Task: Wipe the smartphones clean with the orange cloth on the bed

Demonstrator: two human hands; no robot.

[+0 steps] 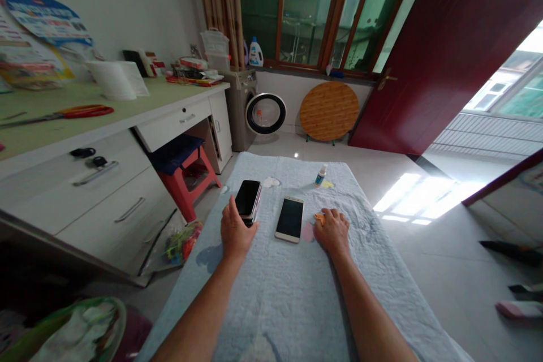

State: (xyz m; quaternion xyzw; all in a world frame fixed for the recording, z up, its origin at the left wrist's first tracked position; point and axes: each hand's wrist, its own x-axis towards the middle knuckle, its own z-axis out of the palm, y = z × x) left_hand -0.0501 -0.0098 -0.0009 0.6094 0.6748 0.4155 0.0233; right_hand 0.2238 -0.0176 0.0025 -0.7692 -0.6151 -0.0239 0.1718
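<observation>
My left hand has its fingers along the left side and its thumb at the near edge of a small stack of smartphones, the top one with a dark screen. To the right of the stack, a white-framed smartphone lies face up by itself, touched by neither hand. My right hand is closed on an orange cloth, of which only a small part shows at the fingers. Beyond that hand a small spray bottle with a blue label stands upright.
A pale blue patterned cloth covers the table. On the left stands a desk with scissors and a paper roll, and a red stool beneath. Behind are a washing machine with its door open and a round wooden tabletop.
</observation>
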